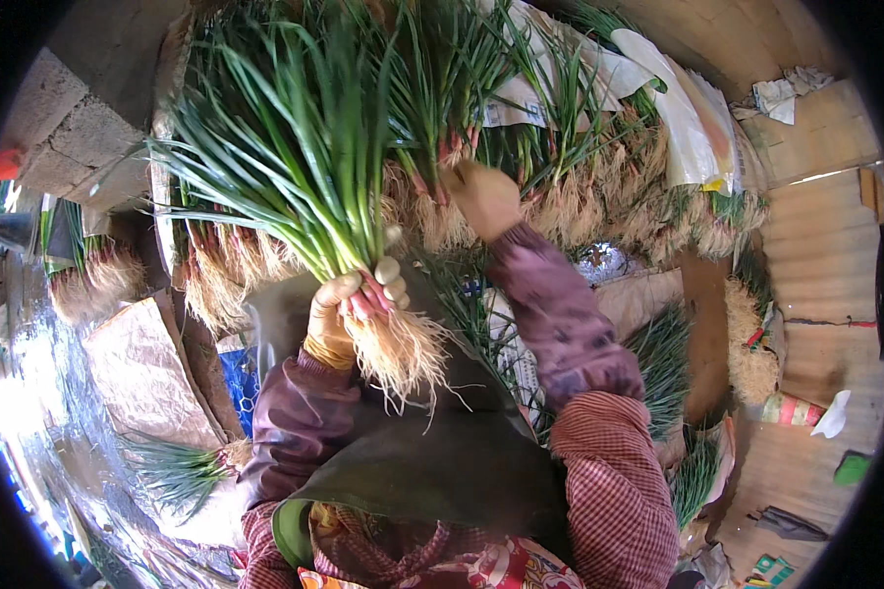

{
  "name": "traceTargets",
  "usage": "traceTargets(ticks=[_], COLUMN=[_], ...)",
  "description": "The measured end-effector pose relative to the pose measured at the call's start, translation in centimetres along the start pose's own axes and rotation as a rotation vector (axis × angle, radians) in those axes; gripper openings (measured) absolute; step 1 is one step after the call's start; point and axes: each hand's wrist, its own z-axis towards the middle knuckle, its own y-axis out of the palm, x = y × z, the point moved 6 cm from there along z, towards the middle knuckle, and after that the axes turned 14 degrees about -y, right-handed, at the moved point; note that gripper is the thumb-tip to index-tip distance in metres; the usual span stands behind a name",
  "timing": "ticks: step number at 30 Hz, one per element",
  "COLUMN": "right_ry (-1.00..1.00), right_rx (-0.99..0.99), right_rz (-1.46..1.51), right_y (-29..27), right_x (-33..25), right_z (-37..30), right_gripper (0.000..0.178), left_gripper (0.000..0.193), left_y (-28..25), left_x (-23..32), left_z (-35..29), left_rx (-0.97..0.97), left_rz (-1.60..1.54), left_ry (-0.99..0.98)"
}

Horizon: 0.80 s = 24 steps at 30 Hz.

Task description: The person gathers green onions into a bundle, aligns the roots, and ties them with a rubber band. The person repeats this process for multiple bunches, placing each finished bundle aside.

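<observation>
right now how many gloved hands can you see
2. The left hand grips a bunch of green onions just above the roots. The right hand reaches into the onion pile ahead. No other hands show.

One view only: a wide fisheye worn on the person's head, looking steeply down and slightly forward over the chest and lap; the picture sits inside a dark round rim, and straight edges, such as the wooden boards (815,226) at the right, bend toward it; both sleeved forearms enter from the lower edge, so the left hand (349,304) and right hand (483,199) lie close beneath the lens, near the centre; the heap of green onions (560,147) fills the upper half, farther off; the grey blocks (74,137) sit at the upper left margin.
</observation>
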Motion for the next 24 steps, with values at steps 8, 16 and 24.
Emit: traceTargets(ticks=[8, 16, 24], right_ry=[0.06, -0.221, 0.182], right_rx=[-0.061, 0.143, 0.33], right_rz=[-0.157, 0.063, 1.164], right_y=[3.4, -0.7, 3.6], right_x=[2.8, -7.1, 3.0], right_z=[4.1, -3.3, -4.6], right_gripper=[0.029, 0.014, 0.025], left_gripper=[0.047, 0.017, 0.042], left_y=[-2.2, -5.6, -0.2], left_x=[0.0, -0.9, -0.9], left_z=[0.2, 0.7, -0.5], left_rx=[0.18, 0.437, 0.058], left_rz=[0.197, 0.405, -0.004], left_ry=[0.079, -0.044, 0.031])
